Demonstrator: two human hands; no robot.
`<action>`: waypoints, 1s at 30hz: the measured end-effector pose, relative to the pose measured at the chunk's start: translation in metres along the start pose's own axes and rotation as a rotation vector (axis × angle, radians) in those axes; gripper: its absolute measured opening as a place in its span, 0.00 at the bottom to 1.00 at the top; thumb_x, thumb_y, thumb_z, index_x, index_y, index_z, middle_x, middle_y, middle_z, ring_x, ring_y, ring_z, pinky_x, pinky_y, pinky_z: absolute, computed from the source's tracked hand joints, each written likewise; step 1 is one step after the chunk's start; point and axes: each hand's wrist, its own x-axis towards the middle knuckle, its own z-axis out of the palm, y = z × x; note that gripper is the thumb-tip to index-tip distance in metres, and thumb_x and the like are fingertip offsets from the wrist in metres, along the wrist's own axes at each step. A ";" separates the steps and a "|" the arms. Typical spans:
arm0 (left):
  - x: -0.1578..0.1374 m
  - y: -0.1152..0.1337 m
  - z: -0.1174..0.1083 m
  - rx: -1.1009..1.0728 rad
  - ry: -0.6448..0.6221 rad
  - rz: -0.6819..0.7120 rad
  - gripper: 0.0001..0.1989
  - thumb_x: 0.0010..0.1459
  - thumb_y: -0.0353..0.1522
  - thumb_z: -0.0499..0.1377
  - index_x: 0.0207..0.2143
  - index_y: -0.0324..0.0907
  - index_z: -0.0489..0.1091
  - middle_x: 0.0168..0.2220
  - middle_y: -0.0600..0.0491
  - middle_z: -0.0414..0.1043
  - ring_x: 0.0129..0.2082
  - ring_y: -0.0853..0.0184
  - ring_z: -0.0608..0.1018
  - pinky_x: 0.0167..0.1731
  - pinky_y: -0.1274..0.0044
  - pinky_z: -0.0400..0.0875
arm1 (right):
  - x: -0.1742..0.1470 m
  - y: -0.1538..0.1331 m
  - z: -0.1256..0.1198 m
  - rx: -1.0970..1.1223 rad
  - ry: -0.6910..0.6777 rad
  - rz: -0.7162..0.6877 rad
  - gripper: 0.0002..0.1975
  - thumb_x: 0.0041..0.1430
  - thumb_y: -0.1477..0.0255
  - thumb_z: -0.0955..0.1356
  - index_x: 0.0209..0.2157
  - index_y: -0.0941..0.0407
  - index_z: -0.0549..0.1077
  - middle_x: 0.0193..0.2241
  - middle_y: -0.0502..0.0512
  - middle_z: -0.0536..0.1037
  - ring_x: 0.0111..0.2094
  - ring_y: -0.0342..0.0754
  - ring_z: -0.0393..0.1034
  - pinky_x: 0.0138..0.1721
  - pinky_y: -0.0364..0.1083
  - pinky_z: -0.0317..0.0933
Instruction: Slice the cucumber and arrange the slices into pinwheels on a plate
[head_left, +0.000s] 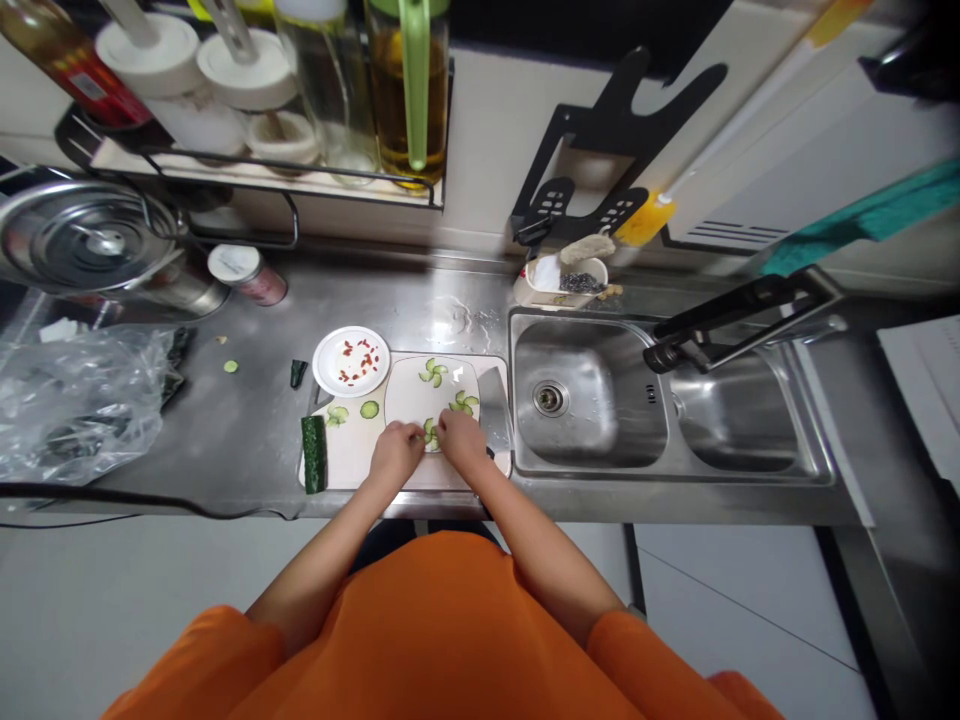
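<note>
Fingers of both hands, left hand [396, 450] and right hand [459, 436], pinch cucumber slices [430, 433]; their orientation is unreadable.

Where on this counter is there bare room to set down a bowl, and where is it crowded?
Bare steel lies between the plastic bag and the cutting board, and behind the board toward the wall. Both sink basins look empty. It is crowded on the board, where the left hand and right hand meet over cucumber slices.
</note>
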 end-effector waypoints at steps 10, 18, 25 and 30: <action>0.000 -0.002 -0.002 0.011 -0.036 0.016 0.10 0.52 0.29 0.56 0.35 0.43 0.76 0.34 0.48 0.74 0.35 0.65 0.73 0.39 0.77 0.64 | -0.004 0.008 -0.001 -0.005 0.057 -0.017 0.06 0.62 0.72 0.61 0.35 0.57 0.69 0.34 0.56 0.72 0.37 0.48 0.64 0.33 0.43 0.50; -0.003 -0.002 0.000 -0.070 -0.005 0.043 0.10 0.52 0.28 0.55 0.33 0.43 0.76 0.33 0.49 0.74 0.35 0.65 0.74 0.40 0.77 0.64 | -0.014 0.018 -0.002 -0.011 0.102 -0.021 0.08 0.62 0.74 0.60 0.34 0.57 0.71 0.35 0.57 0.73 0.36 0.48 0.65 0.32 0.43 0.49; 0.006 -0.030 -0.033 -0.050 0.235 -0.059 0.12 0.54 0.31 0.54 0.39 0.40 0.74 0.38 0.47 0.74 0.38 0.62 0.74 0.42 0.74 0.65 | -0.025 0.024 -0.004 0.005 0.122 -0.047 0.07 0.60 0.76 0.61 0.31 0.57 0.70 0.32 0.55 0.73 0.34 0.46 0.65 0.31 0.42 0.47; 0.021 -0.055 -0.046 0.164 0.311 -0.165 0.17 0.55 0.36 0.54 0.43 0.36 0.72 0.40 0.40 0.71 0.41 0.56 0.72 0.42 0.71 0.64 | -0.030 0.021 -0.004 0.025 0.125 -0.056 0.06 0.60 0.75 0.63 0.31 0.58 0.70 0.31 0.54 0.72 0.34 0.45 0.64 0.31 0.42 0.46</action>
